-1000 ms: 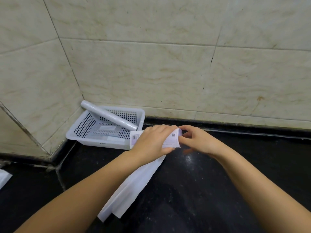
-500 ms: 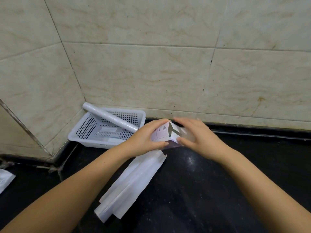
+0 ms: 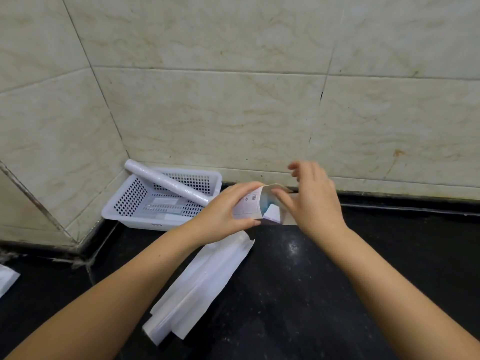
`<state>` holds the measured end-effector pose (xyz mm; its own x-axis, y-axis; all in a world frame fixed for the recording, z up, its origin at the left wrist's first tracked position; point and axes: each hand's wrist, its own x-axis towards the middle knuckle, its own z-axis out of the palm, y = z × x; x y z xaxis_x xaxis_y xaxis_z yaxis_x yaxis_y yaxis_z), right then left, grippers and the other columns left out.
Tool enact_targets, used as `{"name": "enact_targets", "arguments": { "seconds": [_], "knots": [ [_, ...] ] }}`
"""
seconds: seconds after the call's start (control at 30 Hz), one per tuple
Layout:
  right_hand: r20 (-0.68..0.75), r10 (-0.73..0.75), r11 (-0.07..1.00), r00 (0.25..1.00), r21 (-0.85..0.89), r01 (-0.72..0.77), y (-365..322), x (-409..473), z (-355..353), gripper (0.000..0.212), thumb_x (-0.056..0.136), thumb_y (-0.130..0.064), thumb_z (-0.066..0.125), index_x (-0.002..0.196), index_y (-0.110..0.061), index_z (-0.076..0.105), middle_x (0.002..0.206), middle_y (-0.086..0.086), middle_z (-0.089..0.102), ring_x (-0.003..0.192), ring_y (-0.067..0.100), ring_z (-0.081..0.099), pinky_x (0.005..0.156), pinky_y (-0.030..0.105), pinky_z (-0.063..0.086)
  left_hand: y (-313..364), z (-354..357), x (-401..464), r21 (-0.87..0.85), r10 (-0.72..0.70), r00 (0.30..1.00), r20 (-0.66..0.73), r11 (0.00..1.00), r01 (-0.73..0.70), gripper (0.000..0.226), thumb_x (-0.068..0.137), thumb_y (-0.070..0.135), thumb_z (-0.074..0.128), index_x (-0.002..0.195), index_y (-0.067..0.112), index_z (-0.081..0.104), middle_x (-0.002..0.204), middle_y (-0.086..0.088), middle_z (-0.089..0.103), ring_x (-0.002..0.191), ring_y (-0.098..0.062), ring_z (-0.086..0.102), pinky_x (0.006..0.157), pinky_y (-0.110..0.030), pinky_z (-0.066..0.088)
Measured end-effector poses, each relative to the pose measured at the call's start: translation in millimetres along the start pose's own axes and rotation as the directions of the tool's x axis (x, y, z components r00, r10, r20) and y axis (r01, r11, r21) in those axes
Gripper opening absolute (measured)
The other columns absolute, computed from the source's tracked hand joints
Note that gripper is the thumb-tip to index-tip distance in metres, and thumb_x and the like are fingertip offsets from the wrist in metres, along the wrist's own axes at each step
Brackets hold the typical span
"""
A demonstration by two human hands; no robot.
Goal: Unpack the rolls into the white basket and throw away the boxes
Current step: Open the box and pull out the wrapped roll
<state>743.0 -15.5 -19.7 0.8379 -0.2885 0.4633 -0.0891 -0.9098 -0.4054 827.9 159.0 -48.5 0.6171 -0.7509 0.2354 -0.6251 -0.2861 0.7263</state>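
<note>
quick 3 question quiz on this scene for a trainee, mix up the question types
1. True or false: the roll lies flat on the floor of the white basket.
2. The left hand grips: A) the box B) the basket C) the white wrapper
3. Fill in: the end of the box facing the right hand is ____.

Key: 1 false, it leans across the rim. 2 A. 3 open.

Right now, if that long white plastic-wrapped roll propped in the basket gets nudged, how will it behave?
The long white plastic-wrapped roll is round and leans across the white perforated basket's rim, so it would probably roll or slide. Its glossy wrap looks slippery. It stays straight where unsupported, so it is likely stiff.
</note>
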Motion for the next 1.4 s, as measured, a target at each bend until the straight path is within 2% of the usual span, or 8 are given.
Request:
{"name": "enact_targets", "arguments": {
  "seconds": [0.13, 0.27, 0.4, 0.47, 0.57, 0.73, 1.17, 1.4],
  "knots": [
    [-0.16, -0.111, 0.985, 0.981, 0.114, 0.13, 0, -13, -10, 0.017, 0.086, -0.028, 0.065, 0.08, -0.012, 0.06, 0.074, -0.004, 0.057, 0.073, 0.021, 0.054, 0.077, 0.035, 0.041, 2, 0, 3, 0.048, 0.024, 0.998, -0.055, 0.999, -0.021, 0.063, 0.075, 0.034, 0.069, 0.13, 0.039, 0.039, 0.125, 0.016, 0.047, 0.123, -0.01, 0.043, 0.107, -0.042, 0.037],
    [-0.096, -0.344, 0.936, 0.934, -0.112, 0.333, -3, -27, -9, 0.011, 0.08, -0.016, 0.067, 0.09, -0.013, 0.071, 0.091, -0.003, 0.073, 0.1, 0.024, 0.065, 0.109, 0.052, 0.028, 1, 6, 7, 0.038, 0.017, 0.992, -0.122, 0.999, -0.012, 0.065, 0.077, 0.029, 0.073, 0.133, 0.03, 0.04, 0.126, 0.01, 0.05, 0.121, -0.013, 0.045, 0.104, -0.043, 0.039],
    [-0.002, -0.374, 0.922, 0.928, -0.113, 0.371, 6, -32, -15, 0.014, 0.075, -0.003, 0.06, 0.075, -0.013, 0.07, 0.088, -0.001, 0.072, 0.094, 0.024, 0.065, 0.111, 0.048, 0.028, 2, 8, 8, 0.081, 0.015, 0.982, -0.186, 0.997, 0.0, 0.066, 0.077, 0.027, 0.072, 0.134, 0.029, 0.039, 0.127, 0.011, 0.049, 0.121, -0.012, 0.043, 0.106, -0.04, 0.037],
    [0.094, -0.295, 0.953, 0.951, 0.106, 0.285, 4, -34, -16, 0.021, 0.077, 0.003, 0.052, 0.077, -0.01, 0.068, 0.089, 0.003, 0.071, 0.087, 0.023, 0.065, 0.093, 0.034, 0.05, 5, 10, 9, 0.152, 0.065, 0.971, -0.228, 0.988, -0.031, 0.065, 0.077, 0.026, 0.071, 0.134, 0.027, 0.041, 0.127, 0.007, 0.051, 0.119, -0.015, 0.044, 0.105, -0.039, 0.036],
    [0.126, 0.015, 0.92, 0.992, 0.386, -0.063, 3, -29, -14, 0.022, 0.086, 0.0, 0.046, 0.086, -0.015, 0.062, 0.085, 0.004, 0.069, 0.073, 0.014, 0.066, 0.066, 0.026, 0.056, 11, 17, 10, 0.311, 0.182, 0.948, -0.263, 0.945, -0.096, 0.059, 0.077, 0.029, 0.066, 0.131, 0.026, 0.043, 0.126, 0.005, 0.054, 0.116, -0.014, 0.045, 0.109, -0.041, 0.029],
    [0.237, 0.2, 0.885, 0.951, 0.373, -0.279, 7, -17, -5, 0.033, 0.084, -0.034, 0.061, 0.113, -0.02, 0.056, 0.079, -0.004, 0.062, 0.062, 0.012, 0.062, 0.059, 0.026, 0.054, 16, 30, 8, 0.482, 0.261, 0.928, -0.266, 0.87, -0.107, 0.056, 0.077, 0.021, 0.067, 0.129, 0.023, 0.047, 0.125, 0.002, 0.056, 0.119, -0.019, 0.048, 0.116, -0.051, 0.015],
    [0.128, 0.247, 0.851, 0.961, 0.446, -0.278, 17, -16, 8, 0.018, 0.082, -0.021, 0.062, 0.097, -0.012, 0.057, 0.097, 0.002, 0.059, 0.087, 0.017, 0.057, 0.064, 0.02, 0.041, 28, 47, 17, 0.589, 0.311, 0.91, -0.273, 0.802, -0.098, 0.051, 0.074, 0.015, 0.065, 0.124, 0.016, 0.054, 0.119, -0.004, 0.06, 0.112, -0.027, 0.056, 0.113, -0.056, 0.017],
    [0.326, 0.247, 0.786, 0.913, 0.483, -0.385, 31, -13, 11, 0.016, 0.084, -0.013, 0.053, 0.081, -0.017, 0.068, 0.071, 0.004, 0.066, 0.064, 0.014, 0.05, 0.05, 0.021, 0.037, 30, 55, 21, 0.684, 0.332, 0.928, -0.17, 0.718, -0.132, 0.051, 0.073, 0.012, 0.065, 0.122, 0.017, 0.054, 0.115, -0.004, 0.062, 0.107, -0.027, 0.057, 0.111, -0.058, 0.013]
  ]
}}
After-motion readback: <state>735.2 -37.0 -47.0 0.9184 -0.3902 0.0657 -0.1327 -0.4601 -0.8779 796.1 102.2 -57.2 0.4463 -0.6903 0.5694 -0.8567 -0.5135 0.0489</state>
